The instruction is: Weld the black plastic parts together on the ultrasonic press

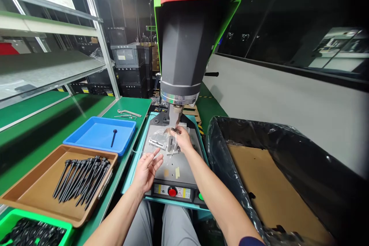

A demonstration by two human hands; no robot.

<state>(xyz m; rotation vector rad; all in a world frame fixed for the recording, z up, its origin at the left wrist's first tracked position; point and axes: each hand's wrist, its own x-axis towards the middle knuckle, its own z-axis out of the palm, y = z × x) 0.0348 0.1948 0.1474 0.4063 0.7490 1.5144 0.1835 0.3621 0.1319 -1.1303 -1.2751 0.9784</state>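
My right hand [183, 139] reaches into the metal fixture [171, 147] beneath the grey horn [174, 115] of a press-like machine. Its fingers are closed on a small black part [173, 129] just under the horn's tip; most of that part is hidden. My left hand [148, 169] hovers over the front left of the grey machine base [184, 173], palm turned up, fingers apart and holding nothing. Between the hands and the fixture's left side lie clear plastic film [161, 135] and a silver bracket [157, 144].
On the green bench at left are a blue tray [95, 132] with one black rod-like part [113, 138], a brown tray [31, 184] of several such parts, and a green bin [67, 230] of black pieces. A red button [172, 191] fronts the base. A plastic-lined box [259, 169] stands right.
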